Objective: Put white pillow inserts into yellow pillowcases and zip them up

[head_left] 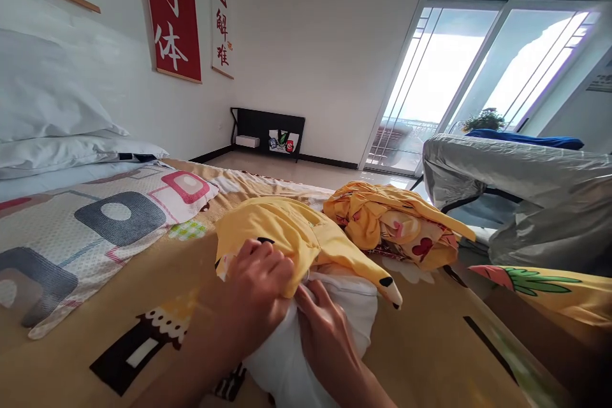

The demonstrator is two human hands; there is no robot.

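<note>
On the bed in front of me lies a white pillow (306,338) partly inside a yellow cover (287,226) with black-tipped ears. My left hand (255,290) is closed on the yellow cover's open edge. My right hand (325,325) pinches the white pillow fabric right beside it. Both hands touch at the cover's opening.
A crumpled yellow printed cloth (392,220) lies behind the pillow. White pillows (48,115) and a patterned quilt (105,217) are at the left. A silver-covered object (526,185) stands at the right, a carrot-print cloth (549,287) below it. Glass doors (454,76) are beyond.
</note>
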